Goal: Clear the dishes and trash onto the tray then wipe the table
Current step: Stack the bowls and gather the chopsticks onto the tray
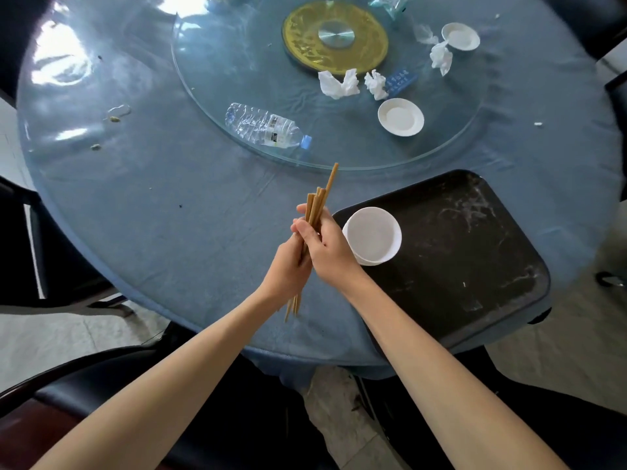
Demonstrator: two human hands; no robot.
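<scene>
Both hands hold a bundle of wooden chopsticks (320, 198) above the blue table (169, 215), just left of the black tray (475, 239). My left hand (288, 266) grips the lower part; my right hand (325, 242) wraps round the middle. White stacked bowls (373, 235) sit at the tray's left end. On the glass turntable (220, 79) lie a crushed plastic bottle (268, 128), a small white dish (401, 117) and crumpled tissues (339, 83). A second white dish (460, 36) and more tissues (441, 57) lie at the far right.
A gold disc (334, 37) marks the turntable's centre, with a blue card (400, 81) and a plastic wrapper (390, 3) near it. Food scraps (115, 118) dot the left of the table. Dark chairs (51, 249) stand around the table.
</scene>
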